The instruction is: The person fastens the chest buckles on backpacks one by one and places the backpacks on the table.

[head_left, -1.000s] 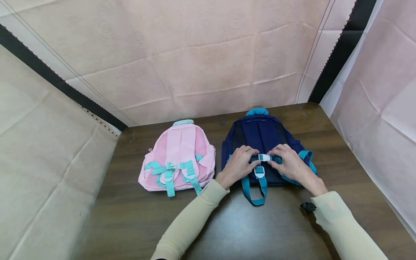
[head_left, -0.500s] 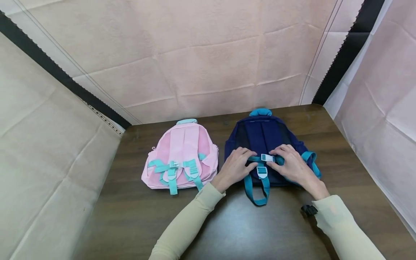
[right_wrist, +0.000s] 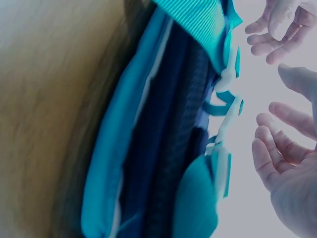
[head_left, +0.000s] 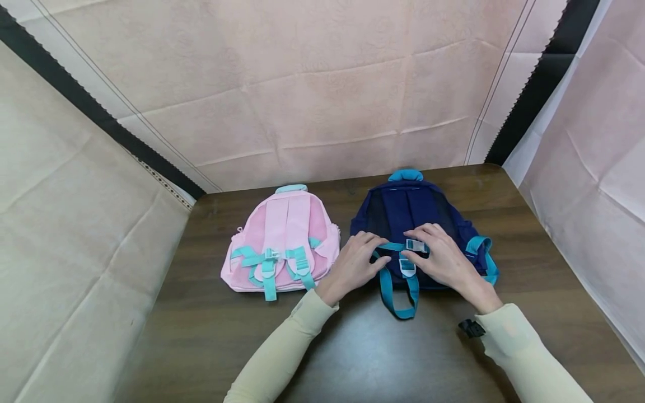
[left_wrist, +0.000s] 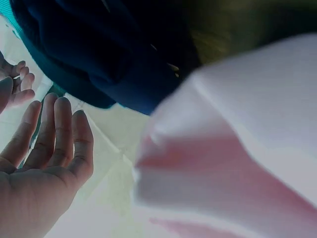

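Observation:
A dark blue backpack lies straps-up on the table, its teal strap running across the front into a white buckle. My left hand, its fingers loosely bent and apart, is above the left end of that strap. Over the buckle is my right hand, thumb and fingers spread with a gap between them. In the right wrist view the right hand stands clear of the backpack's side, holding nothing. The left wrist view shows the left hand with relaxed fingers and nothing in them.
A pink backpack with mint straps lies to the left, close to the left forearm. Both bags rest on a brown wooden table. Pale fabric walls rise behind and at the sides. A black strap piece hangs at the right cuff.
Both hands have loosened from the strap and buckle. The left hand has drawn back a little to the left, and the right hand has shifted slightly left over the buckle.

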Motion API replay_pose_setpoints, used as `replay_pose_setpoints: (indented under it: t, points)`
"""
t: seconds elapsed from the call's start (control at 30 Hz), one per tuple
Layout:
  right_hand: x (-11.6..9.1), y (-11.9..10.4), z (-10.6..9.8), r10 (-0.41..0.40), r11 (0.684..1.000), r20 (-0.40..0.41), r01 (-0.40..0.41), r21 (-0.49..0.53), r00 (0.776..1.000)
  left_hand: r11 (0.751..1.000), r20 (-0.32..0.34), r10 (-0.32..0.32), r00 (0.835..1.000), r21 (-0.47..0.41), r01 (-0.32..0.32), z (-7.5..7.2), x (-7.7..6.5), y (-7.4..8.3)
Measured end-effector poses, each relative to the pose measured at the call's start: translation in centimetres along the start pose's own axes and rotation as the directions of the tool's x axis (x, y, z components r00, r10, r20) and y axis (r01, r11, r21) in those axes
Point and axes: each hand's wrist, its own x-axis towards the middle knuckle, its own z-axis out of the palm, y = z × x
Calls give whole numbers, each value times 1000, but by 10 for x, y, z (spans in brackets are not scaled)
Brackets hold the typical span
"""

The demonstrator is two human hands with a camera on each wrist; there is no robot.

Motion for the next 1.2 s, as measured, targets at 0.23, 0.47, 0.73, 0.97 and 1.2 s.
replay_pose_setpoints:
  t: [0.23, 0.47, 0.73, 0.97, 1.2]
  points:
    - [7, -12, 6, -38, 999, 9, 37, 36, 999, 999, -41, -46, 998, -20, 45, -15, -15, -10]
    - [14, -23, 15, -56, 996, 18, 55, 76, 998, 997, -64, -76, 995, -7, 76, -28, -28, -21]
    - [28, -40, 25, -45, 994, 102, 35, 100, 994, 996, -108, -75, 991, 32, 79, -47, -45, -41]
    - [39, -54, 35, -61, 995, 166, 47, 89, 984, 989, -112, -146, 983, 10, 148, -63, -63, -62]
    - [51, -69, 49, -105, 993, 209, 91, 78, 972, 980, -94, -195, 976, 32, 198, -75, -76, -79]
